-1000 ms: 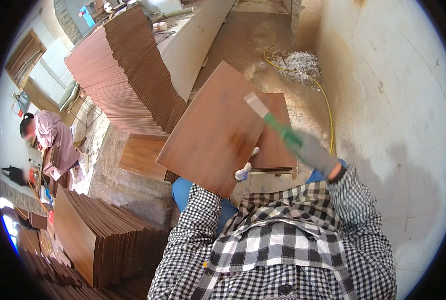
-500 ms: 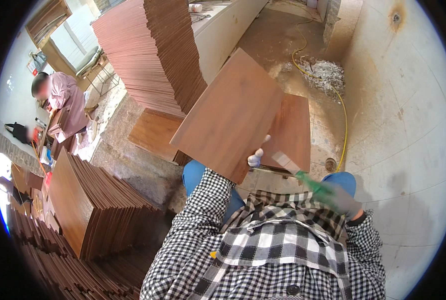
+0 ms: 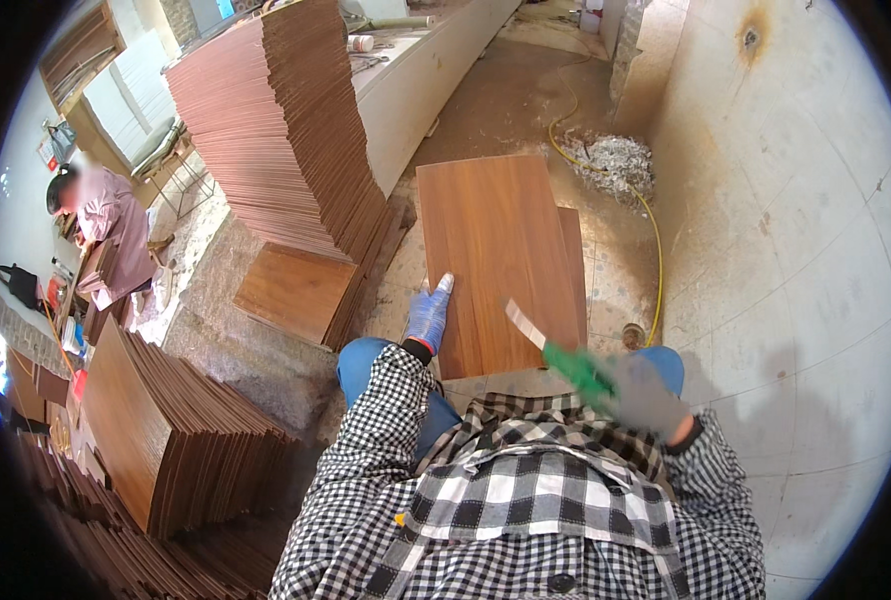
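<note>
My left hand [image 3: 428,315], in a blue glove with pale fingertips, grips the left edge of a reddish-brown wood-grain board [image 3: 488,230]. That board rests squarely in front of my knees, over a second board [image 3: 576,260] that shows along its right side. My right hand [image 3: 636,390], in a grey glove and blurred, is closed on the green handle of a flat tool [image 3: 564,360] with a pale, blade-like end, held over or at the board's lower right part.
Tall board stack [image 3: 276,140] at back left, shorter stack [image 3: 286,290] beside it, more boards [image 3: 186,430] at lower left. A person in pink [image 3: 116,230] works at far left. Yellow hose [image 3: 658,270] runs past white scraps [image 3: 616,165]; a wall [image 3: 796,250] bounds the right.
The board has swung from a raised diagonal to lying squarely over the lower one. My left hand has come onto its left edge. My right hand and the tool have moved lower than a second ago.
</note>
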The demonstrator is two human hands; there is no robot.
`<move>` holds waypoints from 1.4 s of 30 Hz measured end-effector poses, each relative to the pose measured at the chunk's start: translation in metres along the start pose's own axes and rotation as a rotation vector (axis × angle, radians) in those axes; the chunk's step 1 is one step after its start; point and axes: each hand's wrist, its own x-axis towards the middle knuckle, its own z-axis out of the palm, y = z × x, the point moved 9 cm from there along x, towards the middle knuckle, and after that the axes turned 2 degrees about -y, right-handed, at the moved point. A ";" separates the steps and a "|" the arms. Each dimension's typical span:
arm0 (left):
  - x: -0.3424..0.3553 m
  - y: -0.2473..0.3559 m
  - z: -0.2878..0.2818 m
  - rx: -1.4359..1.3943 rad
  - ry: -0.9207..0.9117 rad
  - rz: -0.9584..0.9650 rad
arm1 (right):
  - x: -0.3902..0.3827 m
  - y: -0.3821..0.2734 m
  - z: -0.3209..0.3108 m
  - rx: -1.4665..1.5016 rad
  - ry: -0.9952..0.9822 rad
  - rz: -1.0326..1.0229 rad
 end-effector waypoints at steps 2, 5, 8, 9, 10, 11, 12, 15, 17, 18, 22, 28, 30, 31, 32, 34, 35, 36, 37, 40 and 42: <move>-0.005 0.001 -0.003 0.079 -0.002 -0.039 | 0.034 0.027 -0.024 0.317 0.172 0.202; -0.018 0.005 -0.007 0.078 0.066 0.036 | 0.055 0.009 -0.042 0.411 0.309 0.000; -0.041 0.026 -0.017 -0.024 0.067 0.031 | 0.064 -0.039 -0.006 0.357 -0.096 -0.325; -0.040 0.029 -0.025 -0.052 0.101 0.050 | 0.073 -0.013 -0.003 0.501 -0.038 -0.299; -0.037 0.038 -0.033 -0.060 0.107 0.134 | 0.078 0.016 -0.004 0.638 0.037 -0.264; -0.041 0.062 -0.036 -0.055 0.122 0.218 | 0.081 0.076 -0.007 0.772 0.171 -0.170; -0.049 0.077 -0.044 -0.092 0.162 0.219 | 0.081 0.134 -0.008 0.907 0.317 -0.087; -0.082 0.141 -0.099 0.171 0.397 0.326 | 0.096 0.249 0.010 1.199 0.382 0.043; -0.127 0.171 -0.185 0.541 0.631 0.494 | 0.093 0.284 0.035 1.299 0.371 0.150; -0.164 0.201 -0.226 0.644 0.738 0.453 | 0.082 0.285 0.043 1.314 0.371 0.196; -0.284 0.252 -0.368 0.369 0.955 0.389 | 0.065 0.281 0.064 1.350 0.348 0.281; -0.420 0.259 -0.546 0.782 1.182 0.165 | 0.078 0.308 0.065 1.366 0.298 0.325; -0.474 0.244 -0.616 0.882 1.192 0.029 | 0.070 0.282 0.125 1.400 0.258 0.351; -0.453 0.212 -0.621 0.673 1.154 0.068 | 0.066 0.282 0.119 1.378 0.282 0.359; -0.453 0.196 -0.625 0.615 1.174 -0.004 | 0.067 0.285 0.118 1.374 0.290 0.365; -0.457 0.186 -0.626 0.861 1.254 -0.428 | 0.066 0.292 0.117 1.366 0.293 0.379; -0.453 0.199 -0.611 1.160 1.267 -0.787 | 0.064 0.295 0.115 1.367 0.292 0.383; -0.446 0.211 -0.586 1.217 1.298 -0.858 | 0.063 0.292 0.116 1.375 0.275 0.373; -0.455 0.227 -0.569 1.305 1.325 -0.954 | 0.058 0.276 0.127 1.394 0.214 0.360; -0.369 0.270 -0.429 1.616 1.037 -0.544 | 0.048 0.249 0.128 1.386 0.132 0.335; -0.306 0.268 -0.366 1.695 0.754 -0.099 | 0.049 0.243 0.113 1.289 0.142 0.371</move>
